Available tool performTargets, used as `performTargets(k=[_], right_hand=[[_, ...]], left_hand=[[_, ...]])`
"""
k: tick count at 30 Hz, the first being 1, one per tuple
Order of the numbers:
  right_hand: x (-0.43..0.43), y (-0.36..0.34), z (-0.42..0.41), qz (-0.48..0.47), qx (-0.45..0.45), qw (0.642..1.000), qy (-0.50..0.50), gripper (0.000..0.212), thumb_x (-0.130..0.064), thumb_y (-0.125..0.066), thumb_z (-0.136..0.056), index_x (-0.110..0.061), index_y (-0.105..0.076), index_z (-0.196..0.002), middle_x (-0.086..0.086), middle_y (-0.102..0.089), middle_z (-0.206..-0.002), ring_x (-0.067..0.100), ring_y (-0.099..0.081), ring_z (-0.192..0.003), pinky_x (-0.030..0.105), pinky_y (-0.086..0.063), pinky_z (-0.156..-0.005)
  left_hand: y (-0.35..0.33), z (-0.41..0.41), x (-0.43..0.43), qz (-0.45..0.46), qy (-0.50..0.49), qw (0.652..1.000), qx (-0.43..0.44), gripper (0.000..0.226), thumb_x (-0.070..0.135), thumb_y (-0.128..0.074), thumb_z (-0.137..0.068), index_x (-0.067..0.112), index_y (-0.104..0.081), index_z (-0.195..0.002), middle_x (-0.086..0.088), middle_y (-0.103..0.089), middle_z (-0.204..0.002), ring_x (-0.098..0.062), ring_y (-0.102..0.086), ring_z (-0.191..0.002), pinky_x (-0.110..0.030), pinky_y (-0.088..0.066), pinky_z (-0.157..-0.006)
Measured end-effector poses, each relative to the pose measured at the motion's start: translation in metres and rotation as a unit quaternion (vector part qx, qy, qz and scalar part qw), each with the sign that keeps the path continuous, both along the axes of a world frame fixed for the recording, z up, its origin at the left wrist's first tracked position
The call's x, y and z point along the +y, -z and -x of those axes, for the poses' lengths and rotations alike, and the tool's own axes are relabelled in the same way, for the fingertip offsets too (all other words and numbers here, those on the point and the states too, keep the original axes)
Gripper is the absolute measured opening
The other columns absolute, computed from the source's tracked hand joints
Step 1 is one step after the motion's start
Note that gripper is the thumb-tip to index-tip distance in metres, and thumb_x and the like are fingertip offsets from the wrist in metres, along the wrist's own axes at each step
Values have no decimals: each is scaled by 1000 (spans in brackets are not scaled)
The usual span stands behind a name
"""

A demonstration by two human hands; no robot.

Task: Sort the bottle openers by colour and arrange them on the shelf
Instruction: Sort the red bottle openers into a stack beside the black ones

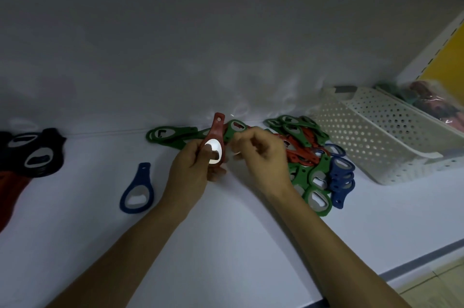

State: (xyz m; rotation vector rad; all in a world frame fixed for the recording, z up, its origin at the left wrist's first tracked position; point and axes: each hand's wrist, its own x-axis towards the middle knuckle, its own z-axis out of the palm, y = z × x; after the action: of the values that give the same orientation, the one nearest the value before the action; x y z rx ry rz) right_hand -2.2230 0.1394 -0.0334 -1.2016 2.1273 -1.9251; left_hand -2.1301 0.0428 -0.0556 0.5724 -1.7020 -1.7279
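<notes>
Left hand: the left hand (190, 169) grips a red bottle opener (215, 142), thumb pressed on the shiny metal head, the handle pointing up and away towards the back wall.
Right hand: the right hand (263, 157) is right beside it, fingers curled in, fingertips up against a green opener (234, 129). Whether it is actually pinching it, I can't tell.
Shelf: all of this is over a white shelf (226, 245), both forearms reaching in from the near edge.
Mixed pile: just behind and to the right of the hands is a jumble of green, red and blue openers (308, 157), overlapping every which way, with a few blue ones (340, 177) stacked at its right edge.
Green group: a few green openers (168, 135) lie along the back wall, to the left of the held red one.
Lone blue: one blue opener (137, 189) lies flat on its own, left of the left wrist, well apart from the pile.
Far left: a stack of black openers (37, 154), and in front of it a red group (10, 187), partly cut off by the frame edge.
Baskets: a white perforated basket (376, 137) is to the right of the pile; a second one (431, 102) behind it holds wrapped goods, too blurred to make out.
</notes>
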Motion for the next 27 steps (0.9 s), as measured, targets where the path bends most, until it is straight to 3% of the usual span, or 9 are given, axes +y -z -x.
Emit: performTargets(k=[3, 6, 9, 12, 16, 20, 23, 25, 27], right_hand=[[12, 5, 23, -227, 211, 936, 168, 15, -23, -60, -88, -15, -69, -97, 2, -67, -94, 19, -56, -89, 33, -46, -72], [17, 8, 33, -359, 266, 874, 192, 21, -27, -55, -91, -12, -67, -101, 7, -66, -97, 26, -55, -91, 33, -43, -75], [14, 5, 33, -351, 286, 868, 204, 29, -27, -44, -97, -11, -67, -90, 10, -67, -84, 28, -60, -76, 34, -47, -66], [13, 2, 31, -333, 294, 870, 214, 23, -18, -44, -95, -12, -66, -99, 11, -67, -80, 31, -62, -71, 32, -42, -57], [15, -1, 27, -152, 191, 943, 226, 24, -5, -51, -93, -10, -64, -113, 11, -69, -80, 26, -64, -70, 38, -51, -65], [5, 2, 4, -27, 160, 981, 103, 20, -4, -57, -91, -8, -65, -110, 1, -71, -89, 8, -66, -76, 20, -54, -70], [-3, 8, -9, -65, 126, 989, -45, 21, 2, -55, -90, -7, -67, -104, -5, -68, -96, 3, -65, -87, 18, -54, -77], [-4, 6, -8, -73, 101, 989, -78, 25, 6, -51, -89, -7, -69, -99, -1, -70, -96, 7, -66, -89, 22, -54, -79], [-3, 0, -7, -30, 16, 996, -87, 32, 12, -47, -87, -10, -69, -93, 5, -71, -92, 15, -68, -87, 29, -56, -80]], left_hand=[[-1, 0, 1, -32, 1, 999, 14, 14, 14, -44, -98, 17, -57, -96, -1, -71, -87, -10, -67, -61, -17, -49, -50], [-4, -1, 0, -45, 12, 999, 13, 14, 14, -42, -98, 15, -55, -105, 1, -70, -93, -9, -69, -64, -16, -51, -53], [-6, 0, 0, -49, 20, 998, 16, 16, 12, -42, -99, 15, -53, -109, -2, -69, -96, -9, -69, -66, -16, -53, -56], [-7, -1, 1, -52, 28, 998, 20, 15, 9, -43, -98, 15, -54, -107, -4, -68, -98, -10, -69, -68, -17, -53, -58], [-3, 0, 0, -45, 29, 998, 15, 15, 12, -45, -97, 22, -55, -102, -4, -68, -101, -12, -70, -73, -17, -53, -59], [-2, 1, 0, -37, 52, 998, 5, 12, 31, -46, -95, 28, -55, -102, -1, -66, -101, -11, -70, -78, -18, -54, -62], [-4, -2, -1, 4, 45, 999, -28, 47, 61, -44, -77, 32, -51, -113, 14, -63, -104, 2, -65, -87, -13, -49, -66], [-4, -3, -2, 16, 28, 999, -29, 52, 58, -48, -77, 27, -48, -119, 14, -62, -103, 4, -64, -87, -10, -48, -63], [-2, -1, -3, -1, 26, 1000, -12, 28, 36, -52, -91, 23, -48, -115, 8, -63, -101, 3, -66, -78, -11, -49, -58]])
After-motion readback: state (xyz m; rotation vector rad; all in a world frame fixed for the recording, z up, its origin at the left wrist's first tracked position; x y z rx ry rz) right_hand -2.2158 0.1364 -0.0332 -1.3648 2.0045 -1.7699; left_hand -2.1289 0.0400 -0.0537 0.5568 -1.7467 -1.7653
